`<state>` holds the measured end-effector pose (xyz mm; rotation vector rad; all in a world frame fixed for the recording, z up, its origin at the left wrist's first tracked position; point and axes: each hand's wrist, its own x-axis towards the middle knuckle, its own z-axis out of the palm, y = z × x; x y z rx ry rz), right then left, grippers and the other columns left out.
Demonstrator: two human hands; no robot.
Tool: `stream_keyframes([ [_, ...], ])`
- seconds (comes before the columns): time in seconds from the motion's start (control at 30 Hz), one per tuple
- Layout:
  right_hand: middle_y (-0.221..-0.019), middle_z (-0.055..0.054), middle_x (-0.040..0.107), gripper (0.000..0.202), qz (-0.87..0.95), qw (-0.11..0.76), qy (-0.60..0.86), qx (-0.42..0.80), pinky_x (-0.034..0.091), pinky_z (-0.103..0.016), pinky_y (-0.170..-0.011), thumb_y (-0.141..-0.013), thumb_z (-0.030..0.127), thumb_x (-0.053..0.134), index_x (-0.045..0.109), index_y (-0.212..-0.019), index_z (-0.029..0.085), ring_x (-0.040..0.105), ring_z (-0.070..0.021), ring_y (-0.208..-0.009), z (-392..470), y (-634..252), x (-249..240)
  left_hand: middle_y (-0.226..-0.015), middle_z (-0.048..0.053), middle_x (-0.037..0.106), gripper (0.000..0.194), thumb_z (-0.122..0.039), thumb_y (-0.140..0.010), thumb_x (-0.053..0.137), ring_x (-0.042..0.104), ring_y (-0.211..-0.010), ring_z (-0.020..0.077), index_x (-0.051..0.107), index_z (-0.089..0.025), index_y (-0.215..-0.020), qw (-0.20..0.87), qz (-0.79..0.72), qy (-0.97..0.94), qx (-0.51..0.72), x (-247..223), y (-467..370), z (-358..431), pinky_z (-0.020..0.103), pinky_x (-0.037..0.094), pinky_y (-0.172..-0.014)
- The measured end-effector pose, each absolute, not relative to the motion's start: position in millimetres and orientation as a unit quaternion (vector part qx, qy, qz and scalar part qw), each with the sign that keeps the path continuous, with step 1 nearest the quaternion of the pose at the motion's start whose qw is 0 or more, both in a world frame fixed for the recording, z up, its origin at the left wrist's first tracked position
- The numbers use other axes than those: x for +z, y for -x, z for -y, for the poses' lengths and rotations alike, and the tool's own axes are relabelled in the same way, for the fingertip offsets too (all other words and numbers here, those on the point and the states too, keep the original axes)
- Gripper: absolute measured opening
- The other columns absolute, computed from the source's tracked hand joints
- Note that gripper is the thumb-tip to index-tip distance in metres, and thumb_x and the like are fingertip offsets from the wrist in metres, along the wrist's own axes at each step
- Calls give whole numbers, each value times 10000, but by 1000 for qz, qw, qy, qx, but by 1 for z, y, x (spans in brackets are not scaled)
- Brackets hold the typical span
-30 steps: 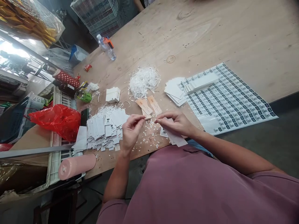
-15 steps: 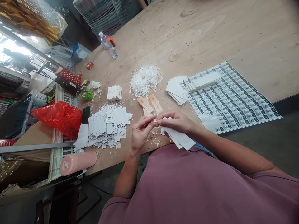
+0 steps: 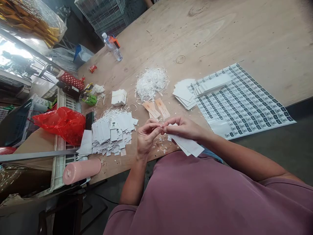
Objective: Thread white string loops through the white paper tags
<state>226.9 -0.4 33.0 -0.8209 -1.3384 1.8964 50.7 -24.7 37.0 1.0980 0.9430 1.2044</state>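
My right hand (image 3: 181, 127) is closed on folded white paper tags (image 3: 189, 144), whose long ends hang out toward my shirt. My left hand (image 3: 148, 134) is pinched, its thumb and finger meeting the right fingertips; what lies in that pinch is too small to make out. Beyond my hands lie orange printed cards (image 3: 162, 108). A heap of white strings (image 3: 151, 84) rests farther back. On the left spreads a pile of finished-looking white tags (image 3: 114, 132) with strings. Small white paper bits (image 3: 160, 146) are scattered below my hands.
A sticker sheet (image 3: 249, 107) bearing a row of white cards (image 3: 214, 85) lies at the right, beside stacked white cards (image 3: 184, 93). At the left are a pink bottle (image 3: 81, 170), a red plastic bag (image 3: 60, 124) and a banded card stack (image 3: 119, 97). A water bottle (image 3: 111, 47) stands farther back.
My left fingers have curled in slightly and shifted a little at the pinch. The right hand still holds the white tags in nearly the same place.
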Motion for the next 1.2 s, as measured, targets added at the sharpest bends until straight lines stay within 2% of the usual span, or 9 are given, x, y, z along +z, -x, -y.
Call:
stream_keyframes([
  [0.13, -736, -4, 597, 467, 497, 356, 327, 720, 322, -234, -543, -917, 575, 587, 766, -1012, 154, 435, -101, -612, 6, -231, 31, -875, 14, 582, 144, -337, -694, 879, 599, -806, 112, 776, -242, -726, 608, -402, -396, 559, 38, -51, 26, 269, 542, -799],
  [0.2, -817, -20, 637, 485, 488, 357, 328, 726, 368, -230, -551, -971, 565, 505, 728, -1190, 193, 483, -111, -643, 8, -235, 31, -892, 13, 572, 172, -352, -683, 883, 589, -836, 119, 754, -243, -718, 621, -398, -369, 566, 37, -51, 27, 284, 539, -834],
  [0.27, -964, -45, 681, 448, 503, 361, 322, 716, 447, -239, -608, -978, 526, 522, 696, -1258, 223, 559, -128, -728, 10, -238, 33, -889, 15, 562, 213, -380, -688, 873, 575, -833, 126, 717, -236, -704, 633, -390, -353, 568, 37, -52, 28, 297, 539, -829],
  [0.33, -1055, -58, 691, 402, 540, 380, 318, 680, 508, -264, -675, -962, 480, 579, 693, -1259, 234, 603, -144, -791, 12, -239, 35, -873, 19, 554, 274, -426, -698, 853, 565, -830, 141, 664, -228, -689, 629, -391, -346, 577, 37, -51, 28, 328, 542, -835],
  [0.43, -904, -42, 689, 354, 578, 426, 331, 612, 539, -279, -677, -942, 435, 635, 702, -1218, 224, 614, -143, -732, 15, -239, 35, -824, 17, 535, 365, -505, -707, 817, 553, -822, 162, 583, -226, -687, 608, -413, -344, 584, 38, -48, 28, 381, 544, -856],
  [0.67, -724, -40, 694, 186, 587, 493, 365, 529, 542, -296, -617, -869, 389, 751, 777, -859, 206, 638, -153, -640, 16, -239, 35, -764, 2, 506, 388, -520, -731, 783, 580, -875, 183, 524, -232, -706, 596, -424, -346, 587, 40, -42, 31, 432, 521, -952],
  [0.87, -789, -53, 751, 258, 517, 476, 352, 618, 585, -322, -720, -845, 425, 775, 813, -982, 210, 686, -165, -722, 13, -245, 32, -742, -11, 455, 419, -526, -712, 806, 585, -836, 176, 502, -239, -730, 610, -418, -334, 584, 42, -40, 31, 405, 540, -898],
  [1.07, -706, -24, 761, 246, 378, 504, 298, 717, 597, -299, -695, -723, 386, 888, 797, -859, 202, 711, -148, -664, 14, -242, 23, -692, -22, 389, 379, -490, -773, 767, 486, -697, 140, 486, -240, -727, 620, -386, -365, 577, 48, -44, 32, 342, 526, -762],
  [1.2, -759, -37, 790, 268, 336, 492, 287, 750, 608, -297, -735, -714, 369, 896, 803, -900, 198, 744, -155, -718, 16, -242, 23, -675, -15, 401, 400, -508, -751, 784, 459, -669, 143, 494, -235, -712, 613, -402, -381, 563, 53, -48, 33, 322, 492, -678],
])
